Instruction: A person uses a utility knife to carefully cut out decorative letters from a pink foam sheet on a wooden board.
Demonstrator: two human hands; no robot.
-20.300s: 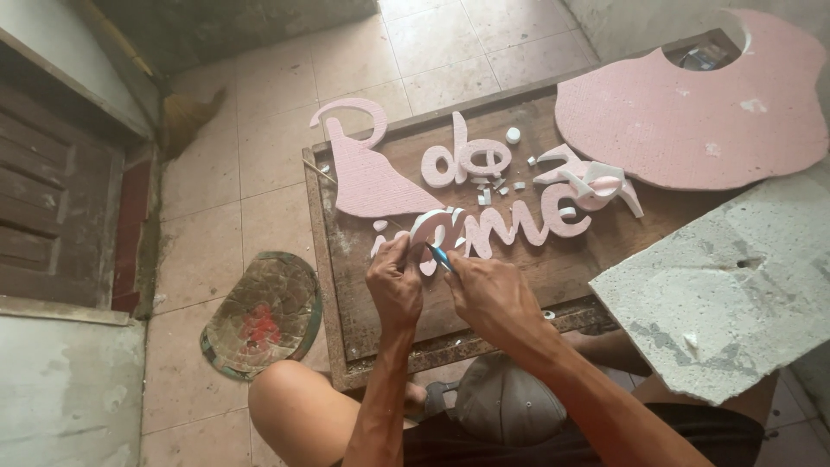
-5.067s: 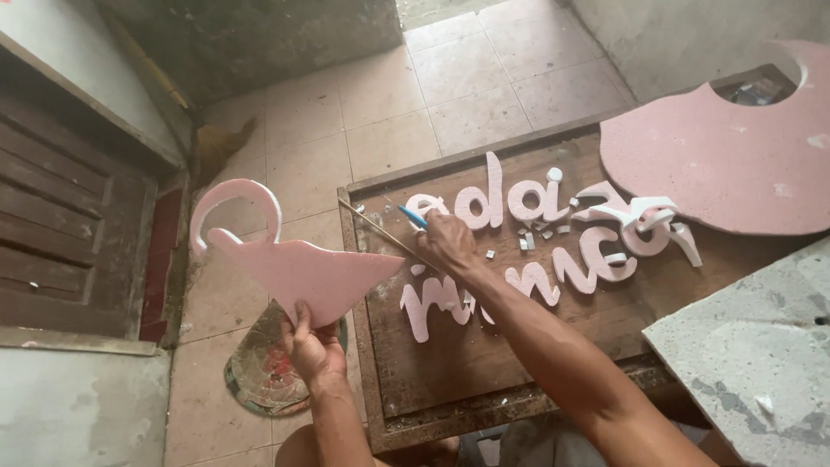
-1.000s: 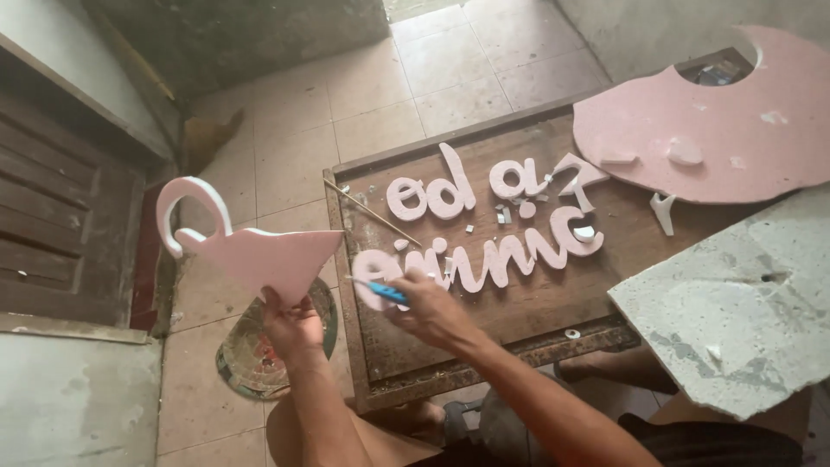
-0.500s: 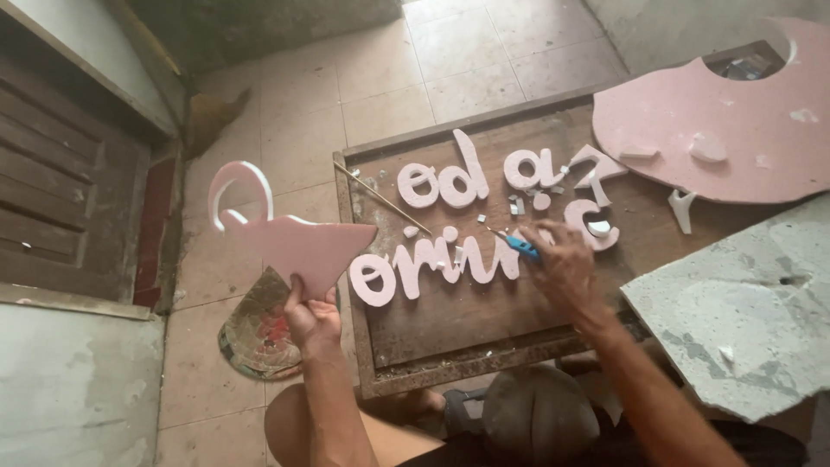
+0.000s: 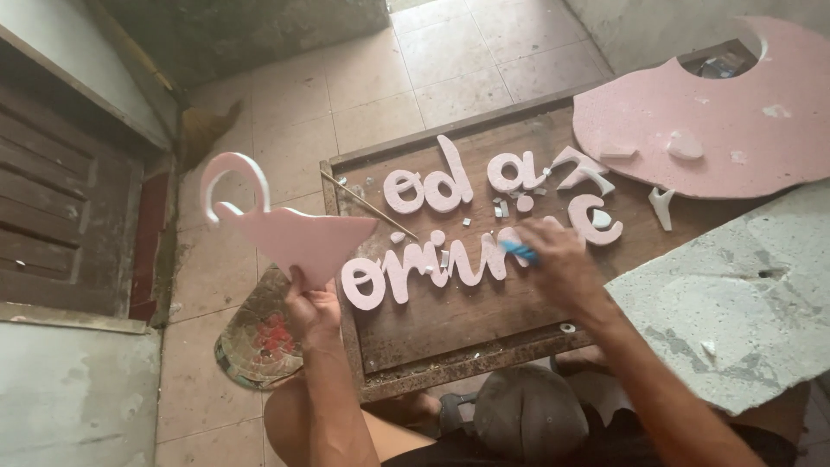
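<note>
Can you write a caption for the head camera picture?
Left hand lifts a pink foam flamingo shape while the right hand, gripping a blue tool, hovers over pink foam letters.

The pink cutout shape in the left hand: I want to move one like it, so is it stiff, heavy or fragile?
The pink cutout shape probably stays stiff: held only at its bottom tip by the left hand, it shows no sag. It seems light for its size. Its thin curled loop looks likely to snap if bumped.
</note>
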